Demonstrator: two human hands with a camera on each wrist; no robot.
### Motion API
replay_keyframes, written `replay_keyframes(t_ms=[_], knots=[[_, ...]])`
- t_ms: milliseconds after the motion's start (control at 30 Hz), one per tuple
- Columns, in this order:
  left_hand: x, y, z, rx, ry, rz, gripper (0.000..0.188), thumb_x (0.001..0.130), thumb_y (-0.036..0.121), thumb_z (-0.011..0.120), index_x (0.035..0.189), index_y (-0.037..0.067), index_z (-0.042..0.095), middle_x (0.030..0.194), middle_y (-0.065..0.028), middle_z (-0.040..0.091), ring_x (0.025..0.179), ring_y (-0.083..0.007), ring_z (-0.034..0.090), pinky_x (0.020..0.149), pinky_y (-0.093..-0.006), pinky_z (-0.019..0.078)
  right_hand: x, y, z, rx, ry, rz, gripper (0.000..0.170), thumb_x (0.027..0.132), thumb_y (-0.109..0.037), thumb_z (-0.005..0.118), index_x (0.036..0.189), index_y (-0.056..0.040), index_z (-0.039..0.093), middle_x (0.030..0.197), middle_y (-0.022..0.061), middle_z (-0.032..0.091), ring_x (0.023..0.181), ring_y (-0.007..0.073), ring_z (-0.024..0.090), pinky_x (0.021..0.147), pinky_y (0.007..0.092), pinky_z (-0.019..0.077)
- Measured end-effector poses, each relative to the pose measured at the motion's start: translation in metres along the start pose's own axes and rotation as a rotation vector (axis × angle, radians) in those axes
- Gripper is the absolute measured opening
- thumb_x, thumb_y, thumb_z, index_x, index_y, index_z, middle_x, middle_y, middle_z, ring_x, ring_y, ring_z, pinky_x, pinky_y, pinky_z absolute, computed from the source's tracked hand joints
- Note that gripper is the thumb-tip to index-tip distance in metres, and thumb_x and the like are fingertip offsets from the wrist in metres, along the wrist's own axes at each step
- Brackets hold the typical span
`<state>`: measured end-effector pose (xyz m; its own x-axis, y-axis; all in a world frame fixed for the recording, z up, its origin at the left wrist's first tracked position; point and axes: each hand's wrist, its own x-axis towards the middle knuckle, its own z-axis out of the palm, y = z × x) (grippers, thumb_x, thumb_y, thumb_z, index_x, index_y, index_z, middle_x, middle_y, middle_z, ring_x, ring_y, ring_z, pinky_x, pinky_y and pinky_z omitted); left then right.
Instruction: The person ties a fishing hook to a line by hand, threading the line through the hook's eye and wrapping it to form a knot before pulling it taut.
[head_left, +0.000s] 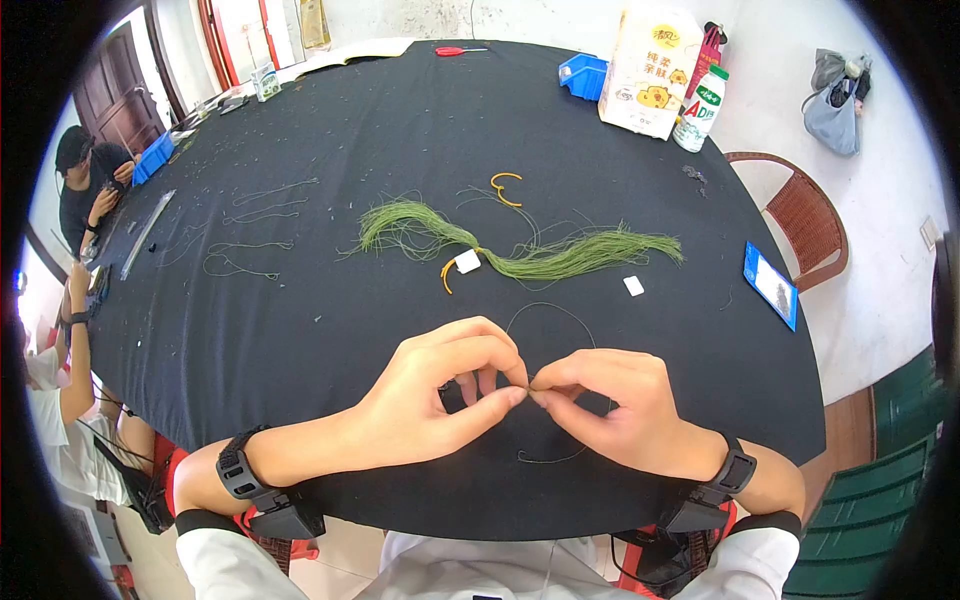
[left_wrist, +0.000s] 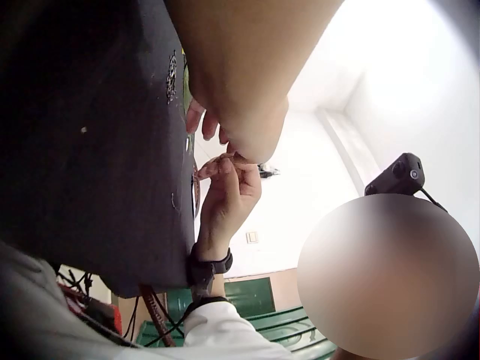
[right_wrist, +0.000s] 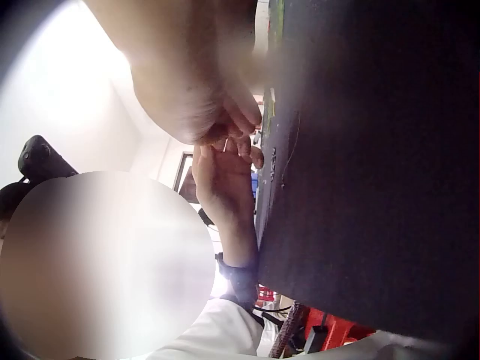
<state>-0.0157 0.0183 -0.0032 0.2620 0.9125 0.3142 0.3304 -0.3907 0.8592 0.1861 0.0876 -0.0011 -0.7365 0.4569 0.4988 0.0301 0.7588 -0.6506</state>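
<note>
Over the near part of the table, my left hand point(head_left: 455, 390) and right hand point(head_left: 625, 410) meet with thumbs and forefingers pinched together. Between those fingertips runs a thin dark cord point(head_left: 572, 313); it arcs up behind the hands, and a loose end lies below them. The pinched bit itself is hidden by the fingers. Beyond the hands lies a long bundle of green cords point(head_left: 590, 255), gathered at its middle. Beside that gathering are a white tag point(head_left: 467, 261) and a curved yellow piece point(head_left: 446, 278). Both wrist views show the hands fingertip to fingertip.
Several cut cords point(head_left: 250, 245) lie on the black cloth point(head_left: 400, 130) at left. A small white square point(head_left: 633, 286) and a blue packet point(head_left: 771, 285) are at right. A tissue pack point(head_left: 650, 75), bottle point(head_left: 702, 110) and blue bin point(head_left: 583, 77) stand far right. Another person point(head_left: 85, 185) sits at far left.
</note>
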Motion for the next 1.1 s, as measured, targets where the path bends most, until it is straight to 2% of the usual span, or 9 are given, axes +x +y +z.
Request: replay_keyframes(t_ms=[67, 167, 267, 367, 467, 567, 767, 967, 1100], knots=[[0.0, -0.001, 0.0, 0.007, 0.006, 0.016, 0.012, 0.08, 0.001, 0.065, 0.091, 0.0, 0.062, 0.097, -0.0091, 0.056, 0.076, -0.0123, 0.06, 0.063, -0.0239, 0.0497, 0.0, 0.001, 0.0, 0.003, 0.01, 0.002, 0.012, 0.076, 0.0, 0.067, 0.088, -0.0012, 0.063, 0.075, 0.0079, 0.064, 0.063, 0.0161, 0.064, 0.058, 0.0261, 0.0516], [0.0, -0.003, 0.003, 0.042, 0.065, 0.041, 0.012, 0.078, 0.001, 0.065, 0.089, 0.002, 0.061, 0.091, -0.0047, 0.058, 0.067, -0.0126, 0.058, 0.056, -0.0243, 0.0474, 0.0, 0.001, 0.0, 0.009, 0.006, 0.012, 0.012, 0.076, 0.0, 0.067, 0.088, -0.0011, 0.063, 0.075, 0.0079, 0.064, 0.063, 0.0161, 0.064, 0.059, 0.026, 0.0518], [0.0, -0.003, 0.003, 0.139, 0.082, 0.095, 0.013, 0.078, 0.003, 0.066, 0.09, 0.002, 0.061, 0.091, -0.0054, 0.058, 0.067, -0.0138, 0.058, 0.056, -0.0245, 0.0474, 0.0, 0.001, 0.0, 0.016, 0.007, 0.022, 0.012, 0.076, 0.0, 0.067, 0.088, -0.0012, 0.063, 0.075, 0.0078, 0.064, 0.063, 0.016, 0.063, 0.058, 0.0261, 0.0514], [0.0, 0.01, 0.002, 0.176, 0.041, 0.049, 0.015, 0.077, -0.002, 0.068, 0.09, 0.0, 0.063, 0.093, -0.0091, 0.06, 0.075, -0.015, 0.062, 0.065, -0.0255, 0.0506, -0.001, 0.002, 0.0, -0.029, -0.006, 0.0, 0.012, 0.077, 0.0, 0.067, 0.088, -0.0012, 0.063, 0.075, 0.0078, 0.064, 0.063, 0.016, 0.063, 0.057, 0.0263, 0.051], [0.001, -0.003, 0.004, 0.236, 0.064, 0.227, 0.012, 0.079, 0.0, 0.066, 0.09, 0.001, 0.06, 0.085, -0.0074, 0.059, 0.068, -0.0166, 0.06, 0.058, -0.0273, 0.049, -0.002, 0.004, 0.002, -0.027, 0.003, -0.005, 0.011, 0.077, -0.001, 0.067, 0.088, -0.0012, 0.063, 0.075, 0.008, 0.064, 0.062, 0.0163, 0.063, 0.057, 0.0267, 0.0505], [0.0, -0.001, 0.004, 0.231, 0.067, 0.18, 0.011, 0.08, -0.002, 0.065, 0.09, 0.001, 0.06, 0.082, -0.0084, 0.059, 0.068, -0.018, 0.061, 0.06, -0.0282, 0.0497, -0.001, 0.002, 0.001, 0.0, 0.002, 0.047, 0.01, 0.078, -0.001, 0.067, 0.087, -0.0007, 0.063, 0.076, 0.0086, 0.064, 0.062, 0.016, 0.063, 0.056, 0.0267, 0.0503], [0.0, -0.001, 0.003, 0.151, 0.134, 0.081, 0.01, 0.08, -0.001, 0.066, 0.089, 0.0, 0.061, 0.081, -0.0078, 0.061, 0.069, -0.0148, 0.062, 0.061, -0.0261, 0.0499, -0.001, 0.001, 0.0, 0.042, 0.055, 0.093, 0.007, 0.08, 0.0, 0.065, 0.087, 0.0005, 0.063, 0.077, 0.0093, 0.064, 0.062, 0.0145, 0.063, 0.056, 0.0248, 0.0501], [-0.003, 0.0, 0.001, 0.034, 0.169, -0.087, 0.009, 0.084, -0.002, 0.063, 0.092, -0.002, 0.061, 0.089, -0.0075, 0.061, 0.078, -0.0108, 0.061, 0.066, -0.0231, 0.0508, -0.002, -0.001, -0.002, 0.158, 0.161, 0.248, 0.005, 0.082, 0.0, 0.063, 0.087, 0.0005, 0.062, 0.074, 0.0073, 0.064, 0.063, 0.0104, 0.062, 0.057, 0.0233, 0.0488], [-0.002, -0.003, 0.004, 0.045, 0.182, 0.001, 0.009, 0.082, 0.0, 0.064, 0.09, 0.0, 0.061, 0.083, -0.0072, 0.062, 0.07, -0.0128, 0.062, 0.062, -0.0253, 0.0502, -0.002, -0.004, -0.002, 0.234, 0.138, 0.274, 0.005, 0.083, 0.0, 0.062, 0.087, 0.0, 0.062, 0.073, 0.006, 0.064, 0.062, 0.0092, 0.062, 0.058, 0.0226, 0.0483]])
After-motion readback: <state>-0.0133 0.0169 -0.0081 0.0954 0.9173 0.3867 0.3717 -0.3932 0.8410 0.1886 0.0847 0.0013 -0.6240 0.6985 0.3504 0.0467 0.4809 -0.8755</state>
